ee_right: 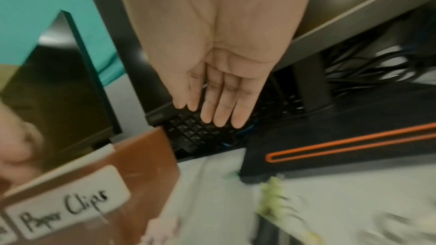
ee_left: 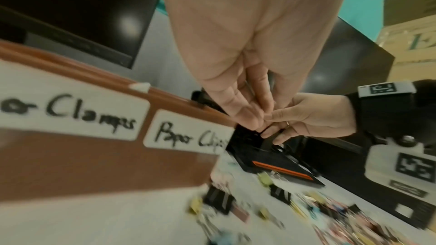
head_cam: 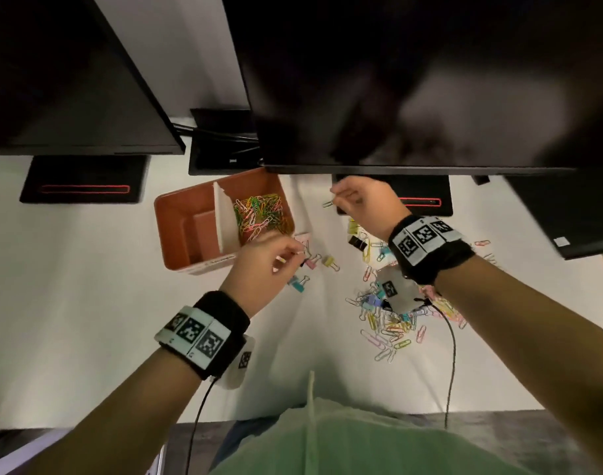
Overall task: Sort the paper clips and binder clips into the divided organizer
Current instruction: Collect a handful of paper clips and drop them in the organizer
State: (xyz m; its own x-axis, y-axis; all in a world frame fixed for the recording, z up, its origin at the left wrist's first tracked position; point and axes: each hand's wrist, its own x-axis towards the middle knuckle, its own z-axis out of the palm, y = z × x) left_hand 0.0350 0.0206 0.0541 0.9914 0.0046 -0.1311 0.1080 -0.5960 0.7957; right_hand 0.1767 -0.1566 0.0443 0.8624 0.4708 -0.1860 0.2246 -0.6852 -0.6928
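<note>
The orange-brown organizer [head_cam: 176, 200] has a white divider [head_cam: 224, 214]. Its right compartment holds many coloured paper clips [head_cam: 259, 214], and the left one shows none. Labels on its front read "Clamps" [ee_left: 70, 113] and "Paper Clips" [ee_right: 68, 204]. My left hand [head_cam: 298, 252] hovers at the organizer's front right corner with thumb and fingers pinched on a small clip, whose kind I cannot tell. My right hand [head_cam: 335, 197] is raised right of the organizer and pinches a paper clip [head_cam: 327, 204]. A mixed pile of clips [head_cam: 389, 320] lies under my right wrist. Loose binder clips [head_cam: 329, 261] lie by the left hand.
Two dark monitors [head_cam: 413, 80] overhang the white desk, with their black bases [head_cam: 84, 180] behind the organizer. A black binder clip [head_cam: 357, 242] and scattered paper clips lie at the right. A black cable [head_cam: 452, 354] trails from my right wrist to the desk's front edge.
</note>
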